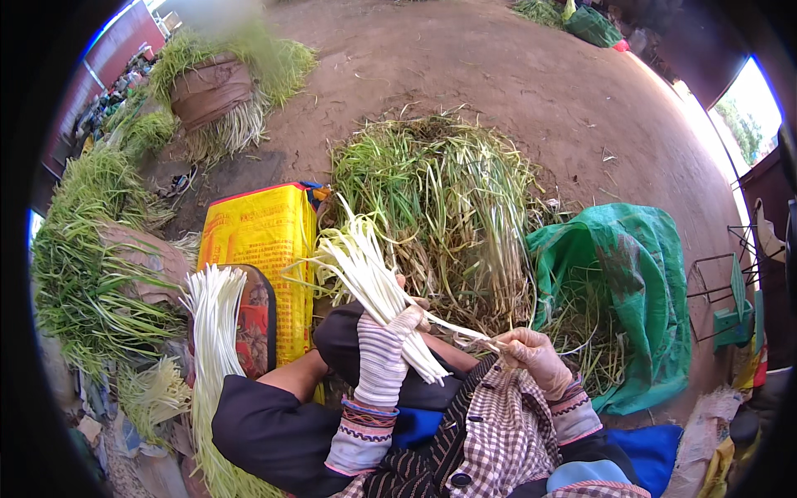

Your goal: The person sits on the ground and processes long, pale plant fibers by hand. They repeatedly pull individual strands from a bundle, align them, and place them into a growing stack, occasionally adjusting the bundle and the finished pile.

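My left hand (392,336), in a striped knit glove, is closed around a bunch of peeled white vegetable stalks (367,274). The bunch slants over my lap, its cut ends at the lower right. My right hand (532,358), in a thin translucent glove, pinches the brownish end of a thin stalk (457,328) that stretches across from the left hand. Just beyond both hands lies a heap of unpeeled green-leaved stalks (448,211) with dry brown lower ends. A long bundle of white stalks (215,348) rests to the left of my knee.
At the left stand a yellow printed package (255,236) and a dark-rimmed patterned pad (255,317). Wrapped leafy bundles (212,93) stand farther back, with more greens (99,249) along the left. A green woven sack (641,280) gapes at the right, leaf scraps inside. Bare earth floor (398,68) lies beyond.
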A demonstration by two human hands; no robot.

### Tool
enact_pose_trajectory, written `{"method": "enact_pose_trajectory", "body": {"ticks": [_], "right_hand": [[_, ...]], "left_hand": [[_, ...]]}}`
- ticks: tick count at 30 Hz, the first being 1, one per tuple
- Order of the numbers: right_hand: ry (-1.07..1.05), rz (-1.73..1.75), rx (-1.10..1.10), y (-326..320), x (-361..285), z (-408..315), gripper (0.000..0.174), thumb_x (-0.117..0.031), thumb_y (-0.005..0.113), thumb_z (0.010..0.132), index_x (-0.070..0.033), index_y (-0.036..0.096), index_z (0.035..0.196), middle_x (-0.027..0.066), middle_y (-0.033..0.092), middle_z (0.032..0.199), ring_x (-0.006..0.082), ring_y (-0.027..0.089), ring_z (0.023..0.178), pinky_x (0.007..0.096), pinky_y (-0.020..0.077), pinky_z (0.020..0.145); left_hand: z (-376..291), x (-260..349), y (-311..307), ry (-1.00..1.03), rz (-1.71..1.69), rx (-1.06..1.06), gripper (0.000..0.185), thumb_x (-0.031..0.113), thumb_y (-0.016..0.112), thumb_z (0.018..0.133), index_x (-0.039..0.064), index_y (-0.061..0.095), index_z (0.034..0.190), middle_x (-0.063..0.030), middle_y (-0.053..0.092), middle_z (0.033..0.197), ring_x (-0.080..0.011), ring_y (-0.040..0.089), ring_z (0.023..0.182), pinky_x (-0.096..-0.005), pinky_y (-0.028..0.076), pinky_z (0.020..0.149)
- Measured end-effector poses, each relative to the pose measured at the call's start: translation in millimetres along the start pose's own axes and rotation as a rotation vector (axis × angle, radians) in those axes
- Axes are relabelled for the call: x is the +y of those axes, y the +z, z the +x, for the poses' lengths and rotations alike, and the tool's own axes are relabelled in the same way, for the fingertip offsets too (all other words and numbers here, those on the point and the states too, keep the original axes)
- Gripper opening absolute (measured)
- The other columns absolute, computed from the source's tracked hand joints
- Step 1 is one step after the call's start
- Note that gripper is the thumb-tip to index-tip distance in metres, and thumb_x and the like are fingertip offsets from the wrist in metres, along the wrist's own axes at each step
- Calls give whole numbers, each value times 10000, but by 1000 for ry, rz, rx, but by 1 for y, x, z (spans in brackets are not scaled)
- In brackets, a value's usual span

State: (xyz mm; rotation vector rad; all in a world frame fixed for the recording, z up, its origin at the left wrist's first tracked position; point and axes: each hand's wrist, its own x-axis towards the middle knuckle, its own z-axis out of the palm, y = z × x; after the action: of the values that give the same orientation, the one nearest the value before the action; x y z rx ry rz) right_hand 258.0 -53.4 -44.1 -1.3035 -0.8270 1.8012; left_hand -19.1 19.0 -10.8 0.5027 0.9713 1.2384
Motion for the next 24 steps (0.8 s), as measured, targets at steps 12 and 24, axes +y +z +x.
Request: {"method": "enact_pose_trajectory", "body": {"ticks": [12,24], "right_hand": [[191,-1059,564,-120,136,4,209,-240,745,860,-60,762,964,164,736,900,338,704,863,429,540,778],[-230,-150,135,5,3,-9,488,-314,675,1007,-23,603,1392,33,653,1142,108,598,960,275,491,915]], "left_hand": [[4,-10,6,18,54,104,564,-88,650,892,47,496,1417,-139,685,1007,-149,641,728,-256,544,615],[7,-9,0,-78,-45,-51,589,-79,664,906,100,465,1431,-88,598,1198,-159,637,923,-260,561,710]]}}
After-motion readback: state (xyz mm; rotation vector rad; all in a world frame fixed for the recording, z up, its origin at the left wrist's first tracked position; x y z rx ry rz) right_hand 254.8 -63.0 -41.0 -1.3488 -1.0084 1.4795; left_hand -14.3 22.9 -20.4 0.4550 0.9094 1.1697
